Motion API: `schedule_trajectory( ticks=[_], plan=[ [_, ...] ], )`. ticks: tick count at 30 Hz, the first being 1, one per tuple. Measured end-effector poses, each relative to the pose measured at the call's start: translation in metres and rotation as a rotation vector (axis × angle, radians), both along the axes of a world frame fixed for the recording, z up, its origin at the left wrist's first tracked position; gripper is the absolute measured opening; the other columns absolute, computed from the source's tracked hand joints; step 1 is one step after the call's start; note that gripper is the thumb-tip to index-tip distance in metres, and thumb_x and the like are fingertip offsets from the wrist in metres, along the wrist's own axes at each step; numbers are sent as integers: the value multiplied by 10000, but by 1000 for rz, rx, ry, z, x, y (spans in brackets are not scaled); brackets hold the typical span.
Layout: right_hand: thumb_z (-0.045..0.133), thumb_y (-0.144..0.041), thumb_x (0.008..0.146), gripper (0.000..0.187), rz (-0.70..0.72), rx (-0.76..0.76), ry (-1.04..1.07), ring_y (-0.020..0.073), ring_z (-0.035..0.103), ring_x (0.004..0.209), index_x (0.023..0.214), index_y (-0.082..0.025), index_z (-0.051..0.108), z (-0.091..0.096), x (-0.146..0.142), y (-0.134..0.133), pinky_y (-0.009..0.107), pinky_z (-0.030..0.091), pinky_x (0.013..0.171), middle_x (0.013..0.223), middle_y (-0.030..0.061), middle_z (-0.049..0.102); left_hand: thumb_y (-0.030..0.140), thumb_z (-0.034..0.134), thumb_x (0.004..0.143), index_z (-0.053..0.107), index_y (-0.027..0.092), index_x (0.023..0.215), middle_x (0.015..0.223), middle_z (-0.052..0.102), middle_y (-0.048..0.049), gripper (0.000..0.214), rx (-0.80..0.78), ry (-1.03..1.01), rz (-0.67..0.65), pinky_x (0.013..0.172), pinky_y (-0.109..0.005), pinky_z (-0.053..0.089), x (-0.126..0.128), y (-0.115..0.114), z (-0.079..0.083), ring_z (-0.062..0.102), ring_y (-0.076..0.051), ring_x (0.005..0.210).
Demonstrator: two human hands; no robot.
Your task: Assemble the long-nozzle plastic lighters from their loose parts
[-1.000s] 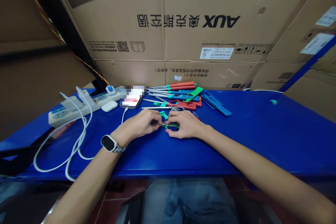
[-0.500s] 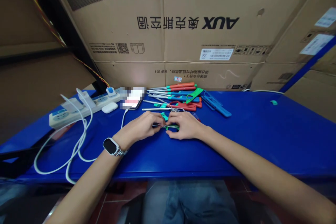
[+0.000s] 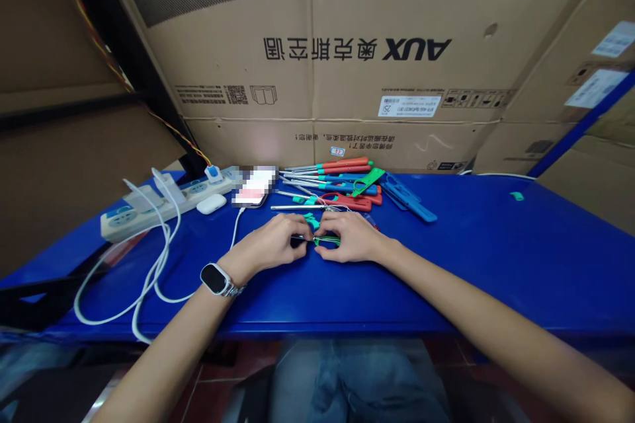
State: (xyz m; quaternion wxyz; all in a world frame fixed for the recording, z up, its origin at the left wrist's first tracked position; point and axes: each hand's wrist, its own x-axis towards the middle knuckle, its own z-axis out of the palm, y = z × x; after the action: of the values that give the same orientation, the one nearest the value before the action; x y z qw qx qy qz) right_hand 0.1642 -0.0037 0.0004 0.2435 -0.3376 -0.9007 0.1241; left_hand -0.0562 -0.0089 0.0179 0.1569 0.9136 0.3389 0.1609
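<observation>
My left hand (image 3: 275,244) and my right hand (image 3: 347,238) meet at the middle of the blue table (image 3: 496,258), both closed in a pinch on a thin green tool (image 3: 325,238) with a metal shaft. The tool lies between the fingertips, mostly covered by them. A teal piece (image 3: 311,219) pokes up just behind the fingers. My left wrist wears a watch (image 3: 215,279). Behind the hands lies a pile of red, blue and green handled tools (image 3: 342,182) with long metal shafts.
A white power strip (image 3: 159,201) with plugged chargers and looping white cables (image 3: 143,271) occupies the left side. A phone (image 3: 253,186) and a white earbud case (image 3: 211,203) lie beside it. Large cardboard boxes (image 3: 347,53) wall the back. A small teal bit (image 3: 516,195) sits far right.
Both hands stay pinched on the green tool with only slight finger shifts. The view has shifted a little, so everything sits slightly lower and to the right.
</observation>
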Motion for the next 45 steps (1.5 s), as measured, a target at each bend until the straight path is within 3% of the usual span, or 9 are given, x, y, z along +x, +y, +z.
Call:
schedule_trajectory(
  ticks=[8,12,17,20,24,29,35,40,45],
  plan=[
    [630,-315,817,160,-20,65,20,148,554,706,892,-192,701,4,1,-5,269,378,633,898,31,640,201,521,947,650,182,813,835,641,-31,187,30,-8,-23,743,-255,461,0,5,-6,622,-161,788],
    [517,-130,757,157,-33,88,268,126,508,634,830,-171,649,5,6,-3,253,380,595,815,23,585,201,539,939,649,179,812,847,652,-36,170,29,-27,-19,749,-249,466,0,6,-6,625,-160,791],
    [463,-91,745,163,-72,60,489,102,446,539,688,-162,599,11,21,2,235,331,516,679,3,550,223,560,927,668,183,861,888,685,-40,133,30,-23,8,775,-256,477,-1,7,-6,641,-166,820],
    [478,-102,744,165,-158,26,430,100,445,527,708,-161,628,14,35,-2,237,330,520,684,3,584,245,590,902,681,192,902,916,706,-37,106,18,-1,47,787,-267,487,-2,7,-6,654,-176,843],
    [585,-138,732,155,-196,17,183,127,547,655,840,-188,684,16,48,-18,252,387,613,822,9,657,291,656,850,674,199,988,987,711,-44,167,29,8,89,832,-300,505,0,3,-1,665,-200,897],
    [622,-257,834,152,-112,120,0,178,617,912,938,-222,726,13,51,-36,263,405,660,958,40,667,310,629,879,664,196,1009,1049,681,-63,176,116,-18,3,917,-346,492,16,-7,7,639,-222,1003],
    [568,-332,917,225,-27,212,-123,154,602,818,945,-239,771,10,52,-40,263,362,593,972,50,665,298,601,901,679,195,1016,1063,675,-69,173,173,-56,-73,935,-347,480,24,-12,5,624,-217,1009],
    [579,-312,908,215,-40,162,-94,132,602,768,898,-237,780,11,54,-41,258,342,567,968,33,662,213,543,896,690,187,937,964,691,-63,155,172,-65,69,863,-329,488,17,1,13,635,-211,932],
    [585,-281,891,197,-85,96,6,122,604,730,956,-222,762,18,48,-32,257,398,614,993,30,658,164,553,837,709,161,855,857,727,-60,157,104,1,184,704,-280,472,12,33,30,648,-187,768]
  ],
)
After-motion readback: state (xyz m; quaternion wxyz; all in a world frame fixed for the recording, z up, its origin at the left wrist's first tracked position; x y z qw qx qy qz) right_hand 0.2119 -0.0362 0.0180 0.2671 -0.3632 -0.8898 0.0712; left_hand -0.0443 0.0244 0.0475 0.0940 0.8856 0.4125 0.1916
